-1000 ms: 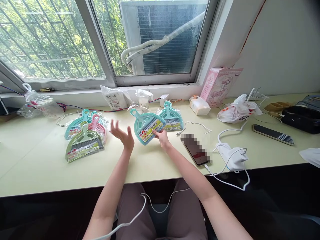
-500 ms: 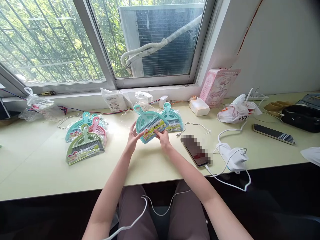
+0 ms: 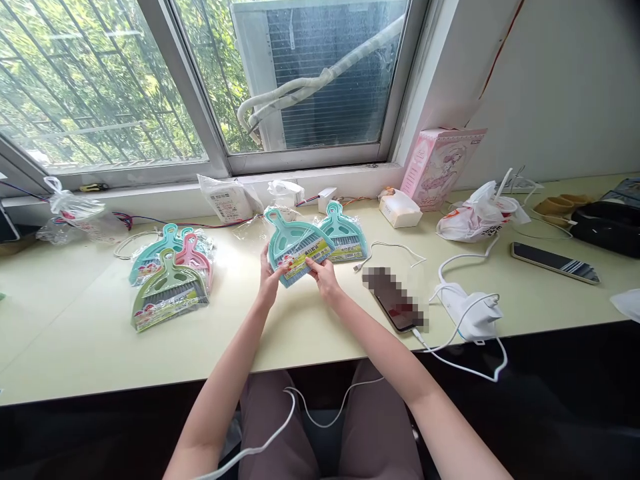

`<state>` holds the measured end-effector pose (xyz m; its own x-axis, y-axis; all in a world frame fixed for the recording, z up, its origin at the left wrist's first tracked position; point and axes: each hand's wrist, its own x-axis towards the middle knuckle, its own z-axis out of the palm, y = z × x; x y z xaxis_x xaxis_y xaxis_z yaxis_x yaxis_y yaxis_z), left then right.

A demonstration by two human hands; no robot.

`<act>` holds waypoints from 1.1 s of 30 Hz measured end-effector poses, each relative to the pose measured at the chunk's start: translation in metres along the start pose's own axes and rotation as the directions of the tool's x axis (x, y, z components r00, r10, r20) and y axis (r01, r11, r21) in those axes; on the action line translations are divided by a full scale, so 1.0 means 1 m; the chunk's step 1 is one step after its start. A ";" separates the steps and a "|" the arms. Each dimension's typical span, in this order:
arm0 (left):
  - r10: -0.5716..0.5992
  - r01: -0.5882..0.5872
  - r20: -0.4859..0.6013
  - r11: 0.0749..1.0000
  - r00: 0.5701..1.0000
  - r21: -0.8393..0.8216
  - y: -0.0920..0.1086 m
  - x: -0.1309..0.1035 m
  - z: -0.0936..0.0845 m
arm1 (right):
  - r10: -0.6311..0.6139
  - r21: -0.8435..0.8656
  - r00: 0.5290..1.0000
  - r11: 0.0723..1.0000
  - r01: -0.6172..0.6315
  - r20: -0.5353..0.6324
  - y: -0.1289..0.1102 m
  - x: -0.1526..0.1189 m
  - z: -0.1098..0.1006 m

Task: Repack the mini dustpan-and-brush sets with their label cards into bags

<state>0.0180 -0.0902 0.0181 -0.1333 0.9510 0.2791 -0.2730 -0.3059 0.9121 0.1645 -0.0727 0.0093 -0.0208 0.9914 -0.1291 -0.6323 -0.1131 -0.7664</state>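
Between my two hands is a turquoise dustpan and brush set [image 3: 295, 235] in clear wrapping, tilted, with a yellow-green label along its lower edge. My left hand [image 3: 271, 279] grips its left side, thumb on the label. At the lower right edge my right hand [image 3: 324, 276] pinches it, thumb on top. A second turquoise dustpan set [image 3: 346, 233] lies just behind it to the right, partly covered. On the left of the table rest a green dustpan set [image 3: 170, 290], a pink dustpan set [image 3: 193, 257] and another turquoise set [image 3: 150, 257], overlapping and wrapped.
A phone [image 3: 395, 303] with a cable lies right of my hands, near a white power strip [image 3: 465, 313]. Farther right are another phone [image 3: 554, 262] and a white plastic bag [image 3: 467, 217]. A tissue pack [image 3: 400, 210] and a pink box [image 3: 443, 170] stand by the window.
The held dustpan set stays in both hands, almost in the same place. My left hand has shifted slightly along its edge. The camera view has moved a little.
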 end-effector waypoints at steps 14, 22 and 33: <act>-0.170 0.168 0.151 0.985 0.974 0.023 0.006 -0.005 -0.001 | -0.020 0.146 0.995 0.989 0.035 -0.103 -0.025 0.008 -0.011; -0.413 0.470 0.306 0.871 0.858 -0.141 -0.004 -0.009 0.011 | -0.127 0.148 0.967 0.976 0.162 -0.219 -0.024 0.007 -0.010; -0.287 0.286 0.027 0.935 0.958 -0.211 -0.002 -0.007 0.003 | -0.017 0.188 0.990 0.981 0.043 -0.140 -0.011 0.002 -0.002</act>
<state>0.0222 -0.0958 0.0156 -0.0235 0.9996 0.0137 -0.4944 -0.0235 0.8689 0.1727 -0.0691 0.0162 0.0987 0.9742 -0.2030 -0.7668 -0.0555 -0.6395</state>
